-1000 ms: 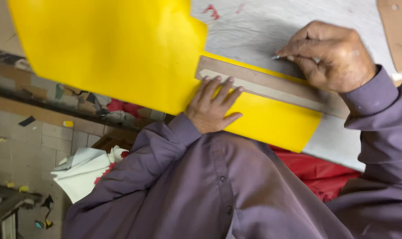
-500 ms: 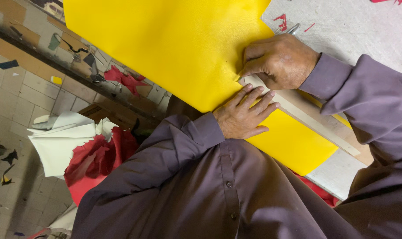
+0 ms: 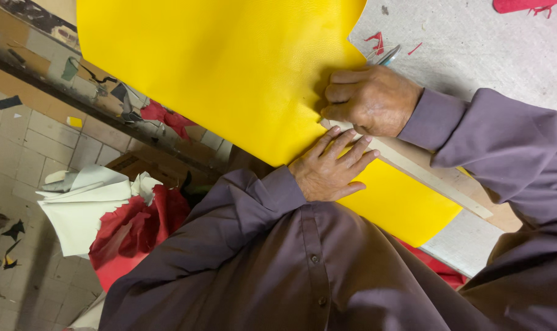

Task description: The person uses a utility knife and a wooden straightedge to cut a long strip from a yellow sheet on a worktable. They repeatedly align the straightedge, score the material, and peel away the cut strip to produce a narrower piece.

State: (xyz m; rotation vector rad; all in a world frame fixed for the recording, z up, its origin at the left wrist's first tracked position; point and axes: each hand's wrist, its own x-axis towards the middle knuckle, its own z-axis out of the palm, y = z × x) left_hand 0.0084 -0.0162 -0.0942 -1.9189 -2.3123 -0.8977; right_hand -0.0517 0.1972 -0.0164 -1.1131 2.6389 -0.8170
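Left hand (image 3: 329,171), fingers spread flat, pins the wooden straightedge (image 3: 425,178) on the yellow sheet (image 3: 229,79) covering the grey table (image 3: 474,49) (stops slipping), while right hand (image 3: 369,100) fists a pen-like tool (image 3: 385,57) along it.

Yellow sheet (image 3: 217,79) spread over grey table (image 3: 474,49), edge hanging past it. Wooden ruler (image 3: 438,181) lies slantwise across sheet. Left hand (image 3: 330,168) flat, fingers spread, pressing on ruler and sheet. Right hand (image 3: 370,98) closed round pen-like tool (image 3: 385,57), tip hidden, resting at ruler's upper end. Purple sleeves both arms. Red scraps (image 3: 376,41) on table. White and red pieces (image 3: 106,214) heaped on tiled floor (image 3: 21,147) below.
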